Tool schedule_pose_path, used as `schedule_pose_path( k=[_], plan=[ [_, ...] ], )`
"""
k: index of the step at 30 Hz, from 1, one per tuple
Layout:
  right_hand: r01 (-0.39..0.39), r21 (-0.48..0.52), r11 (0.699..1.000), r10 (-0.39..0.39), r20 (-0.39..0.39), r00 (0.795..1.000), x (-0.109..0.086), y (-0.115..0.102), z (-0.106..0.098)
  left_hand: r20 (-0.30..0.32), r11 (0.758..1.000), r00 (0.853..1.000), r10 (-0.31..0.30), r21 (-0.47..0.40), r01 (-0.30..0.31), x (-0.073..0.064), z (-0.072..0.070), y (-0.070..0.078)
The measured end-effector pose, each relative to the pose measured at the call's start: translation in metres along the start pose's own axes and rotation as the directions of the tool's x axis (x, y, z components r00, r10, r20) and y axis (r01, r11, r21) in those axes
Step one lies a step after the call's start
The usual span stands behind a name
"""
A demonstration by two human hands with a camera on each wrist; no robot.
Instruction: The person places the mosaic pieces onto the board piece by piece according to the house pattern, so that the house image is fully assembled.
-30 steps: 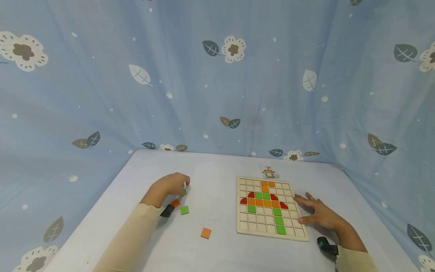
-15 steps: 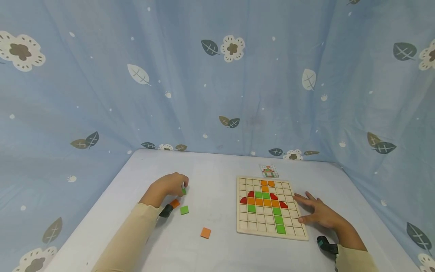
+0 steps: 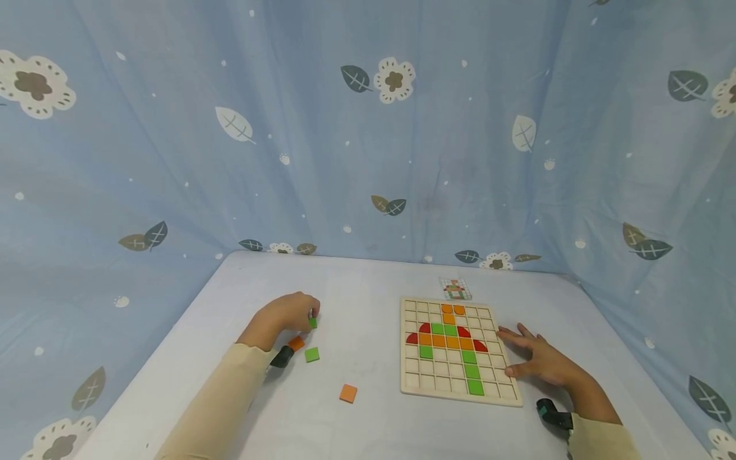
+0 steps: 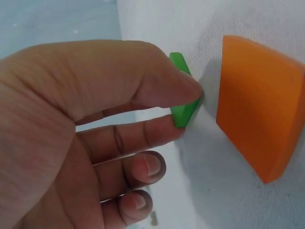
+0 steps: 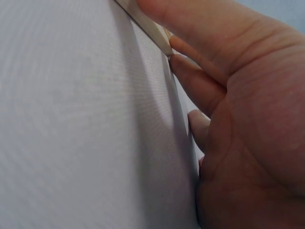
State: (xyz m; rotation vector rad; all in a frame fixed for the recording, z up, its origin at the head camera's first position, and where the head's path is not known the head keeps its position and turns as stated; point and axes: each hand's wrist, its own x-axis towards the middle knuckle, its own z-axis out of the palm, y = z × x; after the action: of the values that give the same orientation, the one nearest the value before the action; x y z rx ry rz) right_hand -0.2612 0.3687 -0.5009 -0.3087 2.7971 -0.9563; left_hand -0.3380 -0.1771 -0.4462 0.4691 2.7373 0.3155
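At the left of the table, my left hand (image 3: pixel 289 312) pinches a green square tile (image 4: pixel 180 114) between thumb and fingertips, close over the white surface. An orange square tile (image 4: pixel 259 105) lies right beside it, under the wrist in the head view. My right hand (image 3: pixel 543 361) rests at the right edge of a wooden grid board (image 3: pixel 420 386), thumb and fingers spread along its side. Red, green and orange pieces fill part of the grid, with two orange round pieces (image 3: pixel 453 310) in the top row. In the right wrist view the fingertips meet the board's edge (image 5: pixel 147 28).
Another green tile (image 3: pixel 312 354) lies just in front of the left hand, and an orange tile (image 3: pixel 347 393) sits between it and the board. A small picture card (image 3: pixel 456 289) lies behind the board. A blue patterned curtain (image 3: pixel 322 160) hangs around the table.
The green tile at my left fingertips has tilted slightly and shows a little differently. Both hands and the board stay in place.
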Motion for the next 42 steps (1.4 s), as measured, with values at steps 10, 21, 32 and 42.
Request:
schedule_pose_path(
  k=[10, 21, 32, 42],
  plan=[
    [-0.005, -0.011, 1.000, 0.005, -0.001, 1.000, 0.000, 0.001, 0.000, -0.009, 0.999, 0.999, 0.045, 0.026, -0.045, 0.001, 0.001, 0.015],
    [-0.025, 0.005, 1.000, 0.025, 0.021, 0.999, -0.003, 0.002, 0.003, 0.001, 0.985, 0.991, 0.132, 0.109, -0.132, 0.008, 0.006, 0.044],
    [-0.013, 0.009, 1.000, 0.012, 0.013, 1.000, -0.002, 0.002, 0.002, 0.002, 0.967, 0.976, 0.218, 0.133, -0.217, 0.016, 0.009, 0.073],
    [0.008, 0.007, 1.000, -0.008, 0.004, 1.000, -0.001, 0.002, 0.001, -0.031, 0.958, 0.964, 0.263, 0.128, -0.257, 0.021, 0.008, 0.098]
  ],
)
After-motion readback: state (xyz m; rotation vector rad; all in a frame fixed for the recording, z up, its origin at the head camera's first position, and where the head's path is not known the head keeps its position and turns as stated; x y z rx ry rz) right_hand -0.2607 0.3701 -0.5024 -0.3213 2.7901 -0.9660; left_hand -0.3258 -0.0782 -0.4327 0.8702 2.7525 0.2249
